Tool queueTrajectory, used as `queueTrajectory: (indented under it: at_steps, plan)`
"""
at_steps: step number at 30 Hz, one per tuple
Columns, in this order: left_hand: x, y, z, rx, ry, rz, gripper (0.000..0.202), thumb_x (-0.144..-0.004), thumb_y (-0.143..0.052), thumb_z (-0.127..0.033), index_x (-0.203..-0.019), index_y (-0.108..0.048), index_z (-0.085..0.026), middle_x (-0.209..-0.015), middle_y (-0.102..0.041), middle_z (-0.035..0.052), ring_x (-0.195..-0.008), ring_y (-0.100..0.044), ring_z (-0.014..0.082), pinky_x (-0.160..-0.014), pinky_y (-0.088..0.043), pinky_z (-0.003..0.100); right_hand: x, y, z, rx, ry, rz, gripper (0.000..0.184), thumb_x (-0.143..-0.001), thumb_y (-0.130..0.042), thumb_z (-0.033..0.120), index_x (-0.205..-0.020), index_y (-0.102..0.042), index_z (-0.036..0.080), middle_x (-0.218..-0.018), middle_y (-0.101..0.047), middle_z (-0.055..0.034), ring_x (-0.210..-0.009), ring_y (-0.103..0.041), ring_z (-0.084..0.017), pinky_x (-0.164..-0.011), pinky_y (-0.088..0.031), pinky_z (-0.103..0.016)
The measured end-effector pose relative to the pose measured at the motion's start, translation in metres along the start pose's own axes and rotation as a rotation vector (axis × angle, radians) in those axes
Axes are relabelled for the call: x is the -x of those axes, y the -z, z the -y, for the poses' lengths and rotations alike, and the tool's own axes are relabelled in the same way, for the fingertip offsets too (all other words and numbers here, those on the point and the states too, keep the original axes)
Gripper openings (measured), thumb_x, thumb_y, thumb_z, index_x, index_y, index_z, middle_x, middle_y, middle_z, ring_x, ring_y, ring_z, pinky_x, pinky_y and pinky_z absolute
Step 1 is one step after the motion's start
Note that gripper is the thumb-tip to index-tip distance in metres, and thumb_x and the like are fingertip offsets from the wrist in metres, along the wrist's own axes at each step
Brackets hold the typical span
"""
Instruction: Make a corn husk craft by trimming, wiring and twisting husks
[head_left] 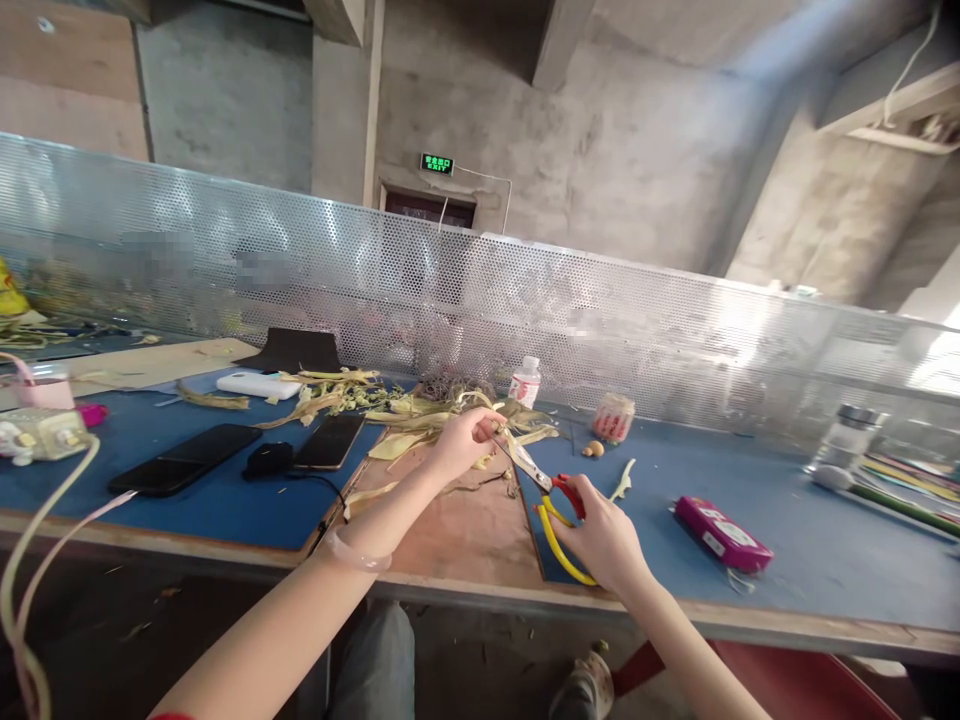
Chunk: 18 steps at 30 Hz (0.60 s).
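My right hand [607, 535] is closed round the handles of a pair of scissors [556, 540], one loop red and one yellow. The metal blades point up and left, their tips close to the fingers of my left hand [469, 440]. Those fingers are pinched on a small piece of pale dried plant, whose exact shape is hard to make out. Behind and around my left hand lies a pile of yellowish dried husks [401, 442]. A bracelet circles my left wrist. Both hands are above a bare brown board [472, 535] between blue mats.
On the left are two phones [187, 458] [330, 440], cables and a white power bank [259, 386]. A white bottle [525, 382], a small jar [613, 417], a purple pack [722, 533] and a clear flask [847, 440] stand right. A perforated metal screen [637, 320] runs behind.
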<state>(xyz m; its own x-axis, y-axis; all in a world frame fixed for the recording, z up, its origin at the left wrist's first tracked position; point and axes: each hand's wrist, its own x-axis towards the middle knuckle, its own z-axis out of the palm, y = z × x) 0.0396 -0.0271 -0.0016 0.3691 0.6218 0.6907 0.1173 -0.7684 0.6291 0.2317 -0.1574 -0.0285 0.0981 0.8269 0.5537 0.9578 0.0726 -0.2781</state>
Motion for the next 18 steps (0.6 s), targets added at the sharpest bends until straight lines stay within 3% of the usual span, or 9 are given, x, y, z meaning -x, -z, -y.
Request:
queueTrajectory:
  at_steps: [4, 11, 18]
  plan:
    - [0.001, -0.001, -0.001, 0.025, 0.032, 0.066, 0.027, -0.073, -0.061, -0.026, -0.100, -0.061, -0.020, -0.071, -0.053, -0.0018, -0.063, -0.053, 0.0101, -0.055, -0.046, 0.021, -0.002, 0.001, -0.005, 0.005, 0.014, 0.000, 0.025, -0.074, -0.054, 0.040, -0.094, -0.049, 0.025, -0.086, -0.066, 0.0007, -0.070, -0.062, -0.019, -0.053, -0.035, -0.024]
    - [0.001, -0.002, -0.001, 0.131, 0.057, 0.111, 0.046, -0.073, -0.063, -0.025, -0.117, -0.049, -0.019, -0.075, -0.053, -0.0018, -0.062, -0.055, 0.0105, -0.054, -0.047, 0.022, -0.005, 0.002, -0.013, 0.032, 0.046, 0.008, 0.026, -0.073, -0.055, 0.039, -0.094, -0.051, 0.024, -0.089, -0.066, -0.0009, -0.070, -0.062, -0.019, -0.054, -0.037, -0.024]
    - [0.000, -0.002, 0.000, 0.094, 0.047, 0.056, 0.066, -0.074, -0.061, -0.020, -0.133, -0.032, -0.022, -0.077, -0.057, -0.0017, -0.067, -0.059, 0.0121, -0.062, -0.048, 0.025, -0.002, 0.006, -0.003, 0.044, -0.037, 0.015, 0.024, -0.074, -0.054, 0.042, -0.091, -0.051, 0.025, -0.084, -0.066, 0.0002, -0.063, -0.061, -0.018, -0.049, -0.031, -0.023]
